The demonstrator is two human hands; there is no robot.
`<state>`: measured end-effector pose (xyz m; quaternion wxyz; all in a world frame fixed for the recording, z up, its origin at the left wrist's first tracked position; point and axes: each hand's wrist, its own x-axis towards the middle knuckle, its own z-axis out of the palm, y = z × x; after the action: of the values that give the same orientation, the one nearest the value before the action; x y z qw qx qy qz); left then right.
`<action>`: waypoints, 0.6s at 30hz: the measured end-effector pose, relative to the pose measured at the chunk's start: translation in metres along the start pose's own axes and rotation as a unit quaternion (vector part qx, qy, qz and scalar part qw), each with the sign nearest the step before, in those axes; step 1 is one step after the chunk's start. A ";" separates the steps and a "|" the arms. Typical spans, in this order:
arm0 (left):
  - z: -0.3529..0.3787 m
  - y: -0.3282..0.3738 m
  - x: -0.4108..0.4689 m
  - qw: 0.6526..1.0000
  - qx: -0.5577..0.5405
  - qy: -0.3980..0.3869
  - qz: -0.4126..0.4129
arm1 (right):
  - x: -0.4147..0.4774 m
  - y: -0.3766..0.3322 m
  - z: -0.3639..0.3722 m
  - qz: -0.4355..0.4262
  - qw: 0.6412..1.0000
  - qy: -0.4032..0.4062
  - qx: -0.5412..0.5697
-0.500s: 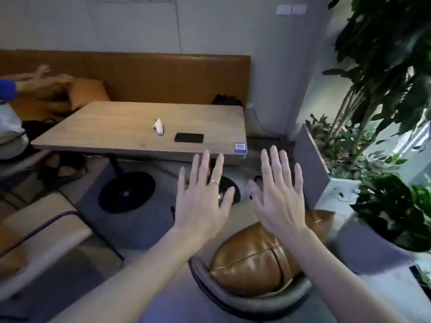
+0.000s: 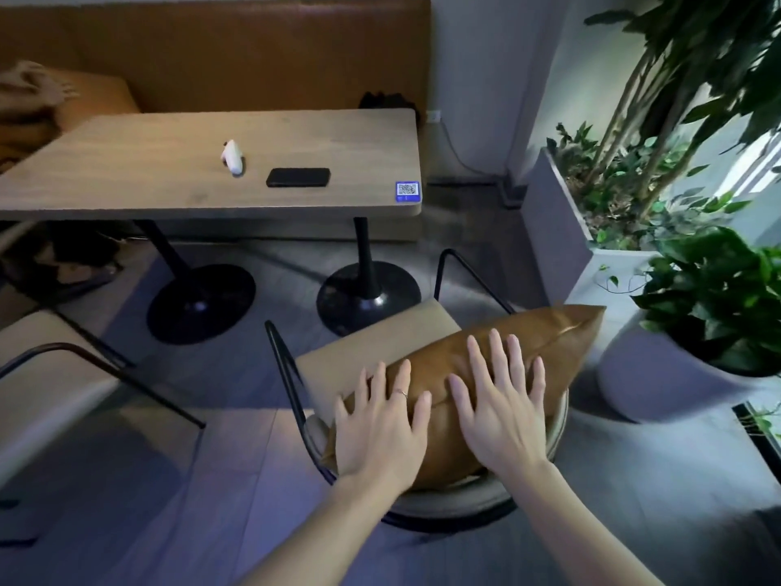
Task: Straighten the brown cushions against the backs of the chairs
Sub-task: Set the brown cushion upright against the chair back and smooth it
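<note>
Here the brown cushion [image 2: 498,370] lies across the rear of the armchair [image 2: 380,344], against its curved backrest, directly beneath both hands. The left hand [image 2: 380,433] rests flat on the cushion's left end; the right hand [image 2: 503,412] rests flat on its middle. The cushion's right corner projects past the backrest, toward the round planter [image 2: 659,374].

Half a second earlier both hands were raised in the air above the chair, clear of the cushion; they now contact its top face. The view has also tilted downward and moved closer to the chair.

Both hands are open, palms down, fingers spread and extended forward, gripping nothing. A ring [image 2: 401,392] sits on one left finger. Both forearms reach in from the lower edge, converging slightly. Beyond the chair, the wooden surface [image 2: 169,179] carries a black phone [image 2: 298,177] and a small white device [image 2: 233,157].
</note>
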<state>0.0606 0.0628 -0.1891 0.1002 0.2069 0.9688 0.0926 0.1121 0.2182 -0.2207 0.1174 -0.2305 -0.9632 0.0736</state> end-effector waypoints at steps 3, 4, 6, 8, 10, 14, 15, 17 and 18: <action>0.008 -0.005 0.002 0.999 -0.023 0.033 0.006 | 0.002 -0.003 0.005 -0.003 1.000 0.007 0.004; 0.010 -0.007 0.003 0.998 -0.045 0.045 0.007 | 0.002 -0.004 0.006 -0.001 1.000 0.006 0.006; 0.015 -0.010 0.003 0.992 -0.101 0.076 -0.002 | 0.000 -0.003 0.008 0.002 1.000 0.011 0.012; 0.015 -0.015 -0.001 0.977 -0.174 0.117 -0.026 | -0.001 -0.001 0.006 0.001 0.999 0.034 0.032; 0.013 -0.022 -0.009 0.960 -0.242 0.120 -0.074 | -0.005 0.004 0.003 0.010 0.994 0.076 0.078; 0.022 -0.041 -0.029 0.891 -0.390 0.071 -0.221 | -0.018 0.026 -0.008 0.146 0.959 0.162 0.181; 0.023 -0.044 -0.034 0.860 -0.432 0.067 -0.264 | -0.021 0.031 -0.012 0.222 0.936 0.145 0.234; 0.027 -0.046 -0.040 0.768 -0.532 0.062 -0.351 | -0.027 0.038 -0.020 0.372 0.874 0.079 0.302; 0.029 -0.043 -0.041 0.723 -0.570 0.043 -0.389 | -0.028 0.041 -0.021 0.427 0.845 0.030 0.320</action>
<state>0.0871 0.0111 -0.2203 0.1850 -0.2886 0.7321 0.5887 0.1596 0.2434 -0.2142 0.1705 -0.5708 -0.6887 0.4133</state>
